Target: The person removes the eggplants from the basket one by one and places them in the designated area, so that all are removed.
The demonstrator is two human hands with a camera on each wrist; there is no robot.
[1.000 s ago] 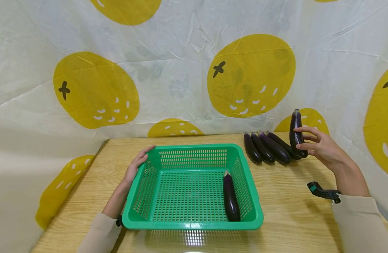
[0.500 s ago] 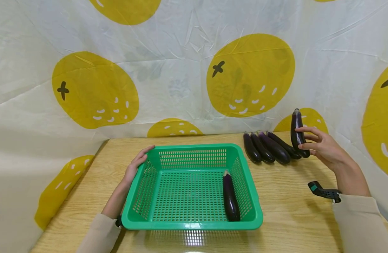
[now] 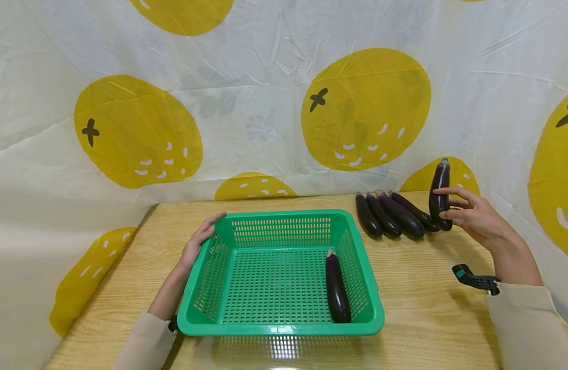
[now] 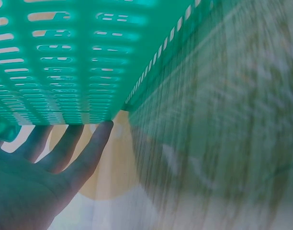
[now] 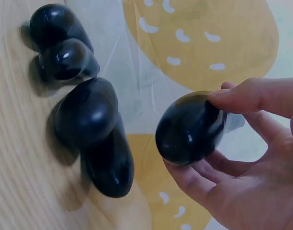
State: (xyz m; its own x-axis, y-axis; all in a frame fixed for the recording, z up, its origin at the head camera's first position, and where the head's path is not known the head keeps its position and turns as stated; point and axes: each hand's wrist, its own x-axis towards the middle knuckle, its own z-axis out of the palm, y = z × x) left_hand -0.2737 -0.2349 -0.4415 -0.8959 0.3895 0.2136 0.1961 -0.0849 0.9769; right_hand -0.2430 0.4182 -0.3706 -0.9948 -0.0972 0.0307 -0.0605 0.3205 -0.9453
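My right hand (image 3: 480,221) pinches a dark purple eggplant (image 3: 440,192) between thumb and fingers, its stem end up, raised beside the row at the back right. In the right wrist view the rounded bottom of this held eggplant (image 5: 189,129) faces the camera. My left hand (image 3: 201,241) lies along the left rim of a green plastic basket (image 3: 279,330); the left wrist view shows its fingers (image 4: 91,151) extended against the perforated outer wall. Inside the basket, near its right wall, lies one eggplant (image 3: 337,290).
Several more eggplants (image 3: 397,213) lie side by side on the wooden table (image 3: 418,298), right of the basket and near the back edge. A white cloth (image 3: 251,123) printed with yellow fruit hangs behind the table and at both sides.
My right hand has shifted the held eggplant slightly right, and its stem end now leans a little more to the right. The left hand and the basket have stayed in place.
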